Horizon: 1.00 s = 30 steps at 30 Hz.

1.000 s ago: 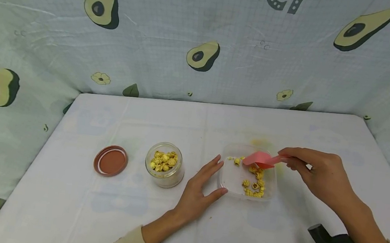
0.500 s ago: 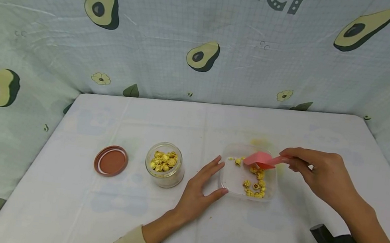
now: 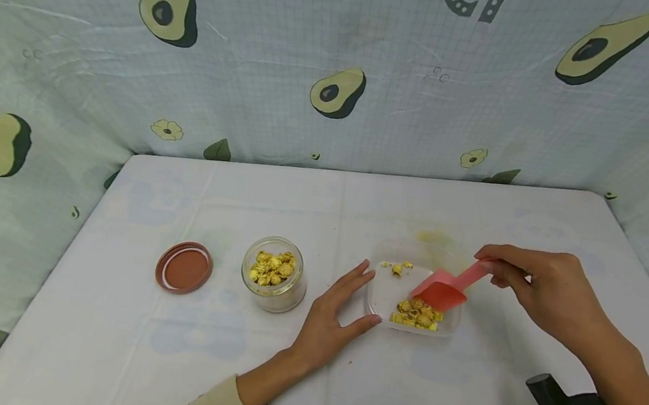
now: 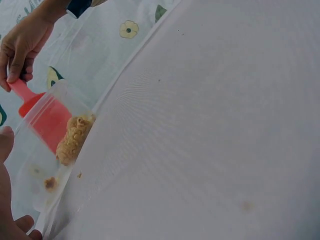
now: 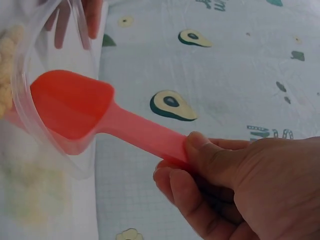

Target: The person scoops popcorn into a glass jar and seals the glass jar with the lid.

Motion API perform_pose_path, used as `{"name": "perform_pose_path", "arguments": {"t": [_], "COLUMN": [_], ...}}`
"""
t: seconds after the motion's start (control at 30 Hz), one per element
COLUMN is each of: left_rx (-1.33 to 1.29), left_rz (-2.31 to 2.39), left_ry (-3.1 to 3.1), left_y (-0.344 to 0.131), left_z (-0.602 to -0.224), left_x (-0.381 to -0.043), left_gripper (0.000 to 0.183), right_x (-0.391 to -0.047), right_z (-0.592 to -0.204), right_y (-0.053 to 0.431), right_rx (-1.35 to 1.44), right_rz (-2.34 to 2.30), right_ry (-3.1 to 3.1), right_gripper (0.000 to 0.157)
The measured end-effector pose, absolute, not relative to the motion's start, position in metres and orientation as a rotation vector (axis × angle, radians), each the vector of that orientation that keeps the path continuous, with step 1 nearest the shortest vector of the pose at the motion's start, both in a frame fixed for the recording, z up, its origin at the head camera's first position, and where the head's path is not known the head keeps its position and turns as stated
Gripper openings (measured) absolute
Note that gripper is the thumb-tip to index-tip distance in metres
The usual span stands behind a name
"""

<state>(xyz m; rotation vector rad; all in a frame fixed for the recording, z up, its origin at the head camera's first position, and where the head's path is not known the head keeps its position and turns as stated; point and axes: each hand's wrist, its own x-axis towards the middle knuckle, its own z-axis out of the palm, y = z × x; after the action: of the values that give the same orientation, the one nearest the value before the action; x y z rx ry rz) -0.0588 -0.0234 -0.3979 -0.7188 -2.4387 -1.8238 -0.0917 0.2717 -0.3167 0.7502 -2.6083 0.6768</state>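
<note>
My right hand [image 3: 545, 291] pinches the handle of a pink-red scoop [image 5: 72, 107] between thumb and fingers. The scoop's blade dips into a clear plastic container [image 3: 375, 305], against a heap of yellow popcorn [image 3: 416, 314] at the near side. In the left wrist view the popcorn [image 4: 75, 140] shows bunched beside the blade. A few loose pieces lie at the container's far left. My left hand [image 3: 325, 326] rests at the container's left side, fingers spread and fairly straight, steadying its edge. No popcorn can be made out in the scoop.
Left of my left hand stands a glass jar [image 3: 282, 301] partly filled with popcorn, its mouth uncovered. A brown round lid [image 3: 185, 269] lies farther left. A white cloth covers the table [image 3: 208, 376], and an avocado-print sheet [image 3: 251, 107] hangs behind it.
The scoop has moved from the container's far side toward the near side and tilted. Popcorn spread along the right side is now heaped near the front. The left hand stays in place.
</note>
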Motion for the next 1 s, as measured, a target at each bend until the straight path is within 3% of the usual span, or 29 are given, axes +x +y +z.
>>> {"name": "perform_pose_path", "arguments": {"t": [0.27, 0.5, 1.0], "left_rx": [-0.710, -0.726, -0.756], "left_rz": [-1.826, -1.792, -1.765], "left_ry": [-2.445, -2.457, -2.473], "left_y": [-0.024, -0.023, -0.024], "left_z": [-0.400, -0.432, -0.436], "left_x": [-0.059, -0.066, -0.068], "left_gripper": [0.060, 0.065, 0.066], "right_x": [-0.084, -0.074, -0.066], "right_z": [-0.327, -0.345, -0.374], "right_y": [0.270, 0.266, 0.258], "right_rx": [0.592, 0.387, 0.129], "right_rz": [0.743, 0.863, 1.260], "right_ry": [-2.725, -2.834, -2.850], "right_gripper": [0.021, 0.009, 0.020]}}
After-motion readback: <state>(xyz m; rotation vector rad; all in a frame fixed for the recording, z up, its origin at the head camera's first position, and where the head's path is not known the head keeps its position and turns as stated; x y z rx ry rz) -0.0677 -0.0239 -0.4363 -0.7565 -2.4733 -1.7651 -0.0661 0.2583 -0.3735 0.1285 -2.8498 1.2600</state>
